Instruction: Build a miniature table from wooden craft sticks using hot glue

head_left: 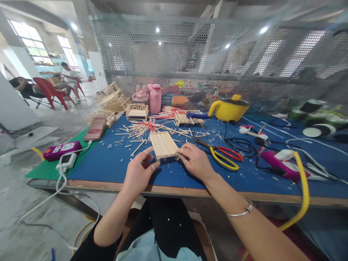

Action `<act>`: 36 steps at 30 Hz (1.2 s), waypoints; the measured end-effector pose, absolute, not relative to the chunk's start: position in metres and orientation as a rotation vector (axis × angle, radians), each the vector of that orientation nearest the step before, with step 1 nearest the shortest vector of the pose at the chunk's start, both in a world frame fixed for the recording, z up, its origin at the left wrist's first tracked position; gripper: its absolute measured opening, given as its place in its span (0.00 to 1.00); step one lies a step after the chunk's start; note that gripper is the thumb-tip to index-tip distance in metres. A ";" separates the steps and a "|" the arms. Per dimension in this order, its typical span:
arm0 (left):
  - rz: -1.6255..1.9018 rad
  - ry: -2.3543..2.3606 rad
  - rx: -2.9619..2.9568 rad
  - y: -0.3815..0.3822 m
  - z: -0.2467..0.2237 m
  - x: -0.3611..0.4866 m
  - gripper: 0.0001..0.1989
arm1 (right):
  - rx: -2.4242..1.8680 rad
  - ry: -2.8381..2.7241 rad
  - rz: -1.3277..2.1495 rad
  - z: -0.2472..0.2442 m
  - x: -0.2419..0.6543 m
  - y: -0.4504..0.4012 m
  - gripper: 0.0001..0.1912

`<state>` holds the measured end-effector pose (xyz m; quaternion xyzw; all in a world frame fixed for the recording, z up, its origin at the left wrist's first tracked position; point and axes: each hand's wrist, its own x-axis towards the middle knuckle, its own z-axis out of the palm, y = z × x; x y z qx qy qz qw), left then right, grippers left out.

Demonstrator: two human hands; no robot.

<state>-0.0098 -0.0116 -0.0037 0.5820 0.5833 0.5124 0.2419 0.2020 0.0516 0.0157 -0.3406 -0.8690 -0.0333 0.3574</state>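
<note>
**Stick work: slatted panel in hand, edge rails not seen**

Landmark: scissors [212, 148] on the desk [103, 165].

- Piece: stick panel [164, 145], just left of the scissors, low over the desk. Sticks lie side by side and the slatted face looks filled. A narrow strip shows below its near edge; its exact build cannot be told.
- Left hand [138, 172]: loosely curved, thumb and fingers parted round the near-left corner; firm contact cannot be confirmed.
- Right hand [197, 159]: fingertips pinched on the near-right corner.
- Progress (judged): flat part largely made. No raised railing shows on it, whereas the small railed frame [137, 112], far to the left beyond the scissors, has upright sides. If the panel is the same kind, its sides remain.
- Comparable output: stacked frames [112, 99], farther left and beyond the scissors; another frame [189, 117], beyond and slightly left.
- Stock: loose sticks [137, 129], beyond and left of the scissors, many unused, with crumbs about.
- Markings: white shapes on the purple power strip [62, 150], far left of the scissors, illegible. Red-patterned packaging [170, 111], beyond and left, unreadable. No brand made out.
</note>
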 end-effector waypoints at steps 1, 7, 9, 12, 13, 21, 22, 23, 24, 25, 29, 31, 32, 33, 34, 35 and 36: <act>1.443 1.599 1.566 -0.014 -0.004 -0.010 0.26 | -0.881 -2.246 -0.081 0.015 0.202 0.052 0.11; 1.561 1.562 1.568 -0.010 -0.002 -0.002 0.23 | -0.877 -2.245 -0.109 0.014 0.203 0.054 0.11; 1.561 1.572 1.592 -0.007 -0.002 0.001 0.21 | -0.878 -2.240 -0.128 0.014 0.203 0.054 0.11; 1.562 1.615 1.623 -0.005 -0.001 0.002 0.19 | -0.893 -2.241 -0.128 0.015 0.204 0.052 0.10; 1.558 1.630 1.631 -0.005 -0.001 0.003 0.18 | -0.893 -2.246 -0.123 0.016 0.204 0.051 0.10; 1.514 1.683 1.665 -0.007 0.001 0.003 0.16 | -0.895 -2.240 -0.106 0.016 0.208 0.048 0.11; 1.515 1.683 1.666 -0.007 0.001 0.003 0.16 | -0.904 -2.238 -0.099 0.016 0.208 0.048 0.11; 1.518 1.681 1.668 -0.007 0.001 0.003 0.16 | -0.909 -2.237 -0.090 0.015 0.208 0.049 0.11; 1.523 1.681 1.670 -0.007 0.000 0.004 0.16 | -0.913 -2.234 -0.082 0.014 0.208 0.049 0.10; 1.530 1.679 1.672 -0.007 0.000 0.004 0.16 | -0.913 -2.232 -0.074 0.014 0.208 0.050 0.08; 1.540 1.664 1.674 -0.007 -0.001 0.004 0.15 | -0.895 -2.228 -0.036 0.015 0.208 0.051 0.03; 1.537 1.658 1.666 -0.008 0.000 0.004 0.14 | -0.893 -2.223 -0.011 0.016 0.208 0.051 0.02; 1.536 1.653 1.663 -0.008 0.000 0.004 0.14 | -0.896 -2.222 0.001 0.016 0.208 0.051 0.02; 1.536 1.649 1.661 -0.008 0.000 0.004 0.14 | -0.899 -2.222 0.011 0.016 0.208 0.051 0.02; 1.537 1.643 1.661 -0.008 0.000 0.004 0.13 | -0.903 -2.222 0.019 0.016 0.208 0.051 0.02; 1.540 1.638 1.661 -0.008 0.000 0.004 0.13 | -0.905 -2.221 0.025 0.016 0.208 0.051 0.02; 1.545 1.631 1.658 -0.008 0.000 0.004 0.13 | -0.906 -2.219 0.030 0.016 0.208 0.052 0.02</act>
